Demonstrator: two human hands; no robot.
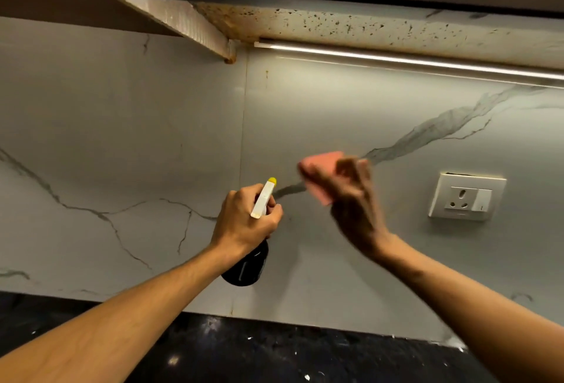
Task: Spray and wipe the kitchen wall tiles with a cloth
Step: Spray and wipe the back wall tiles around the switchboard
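Grey-veined marble tiles (122, 138) fill the kitchen wall, met at a vertical joint just left of the two raised hands. The left hand (244, 221) is closed around the neck of a spray bottle (248, 263), held well left of the socket (467, 196); its white trigger head with a yellow tip points up toward the wall, while the dark body hangs below the fist, partly hidden by the wrist. The right hand (354, 199), blurred, lies between the bottle and the socket and clutches a pink cloth (320, 175) against the tile; the blur makes the fingers hard to separate, and part of the cloth is covered by them. Above the socket runs a lit strip lamp (396, 59) under a stained, speckled cabinet underside (366, 28), cut off at the right edge. Below the socket, a black speckled counter (274, 352) crosses the bottom of the view, both forearms reaching over it.
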